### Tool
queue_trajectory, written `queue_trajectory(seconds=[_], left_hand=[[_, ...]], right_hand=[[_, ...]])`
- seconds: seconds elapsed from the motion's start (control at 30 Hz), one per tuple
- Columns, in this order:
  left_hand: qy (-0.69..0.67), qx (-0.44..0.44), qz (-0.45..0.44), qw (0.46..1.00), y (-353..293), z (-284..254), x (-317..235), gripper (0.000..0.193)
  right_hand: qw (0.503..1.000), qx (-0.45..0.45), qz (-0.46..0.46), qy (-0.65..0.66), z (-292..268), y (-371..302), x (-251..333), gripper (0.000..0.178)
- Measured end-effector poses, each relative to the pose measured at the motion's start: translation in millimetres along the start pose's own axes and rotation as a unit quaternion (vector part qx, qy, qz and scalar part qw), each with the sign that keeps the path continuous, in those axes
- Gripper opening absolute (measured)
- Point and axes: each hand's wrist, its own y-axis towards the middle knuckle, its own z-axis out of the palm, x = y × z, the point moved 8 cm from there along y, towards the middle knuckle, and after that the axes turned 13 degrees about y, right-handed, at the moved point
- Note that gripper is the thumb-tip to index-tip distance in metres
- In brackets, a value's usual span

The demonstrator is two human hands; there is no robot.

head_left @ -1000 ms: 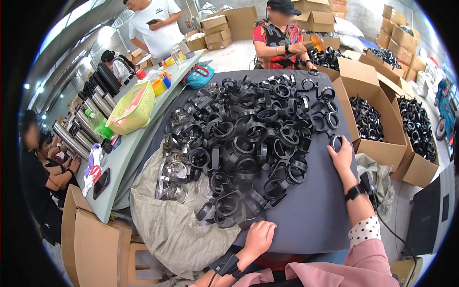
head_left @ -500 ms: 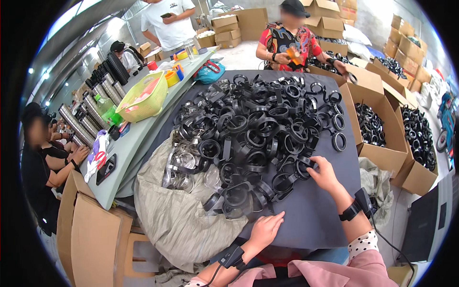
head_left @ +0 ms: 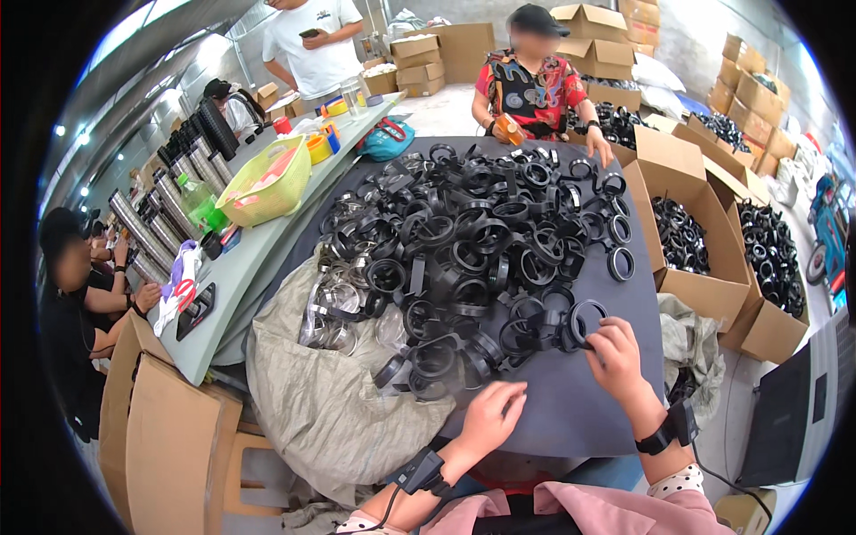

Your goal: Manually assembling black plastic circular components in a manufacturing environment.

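A large heap of black plastic rings (head_left: 471, 259) covers much of the dark grey table (head_left: 571, 410). At the heap's near right edge my right hand (head_left: 617, 355) pinches the rim of one black ring (head_left: 578, 334), which is tilted up so its round opening shows. My left hand (head_left: 493, 417) hovers over the front of the table near the closest rings. Its fingers are loosely stretched and slightly curled, with nothing in them. Beside the heap, clear plastic pieces (head_left: 339, 299) lie on a beige woven sack (head_left: 308, 374).
Across the table a person (head_left: 539, 85) holds an orange object (head_left: 509, 127). Cardboard boxes of black parts (head_left: 704, 283) stand to the right. On the left, a long table (head_left: 227, 290) carries a yellow basket (head_left: 267, 183), a phone (head_left: 196, 312) and scissors (head_left: 183, 294).
My right hand has closed on a ring and tilted it up, coming slightly nearer. My left hand has lifted a little. The person opposite has straightened and put a hand on the table edge.
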Motion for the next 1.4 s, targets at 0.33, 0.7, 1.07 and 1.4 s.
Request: queue_trajectory(seconds=[0.33,0.7,1.07,1.4], left_hand=[[0.312,0.035,0.069,0.947,148,34,12,0.023],[0.405,0.122,-0.002,0.906,168,61,39,0.031],[0.122,-0.017,0.017,0.992,171,-39,-15,0.024],[-0.141,0.017,-0.098,0.985,91,-42,-42,0.027]], right_hand=[[0.989,-0.028,-0.093,-0.113,-20,-25,18,0.025],[0.997,-0.052,0.065,0.009,-31,-72,-18,0.035],[0.968,0.066,0.213,0.116,5,-113,-35,0.042],[0.932,-0.015,0.241,0.272,-9,-81,-10,0.066]])
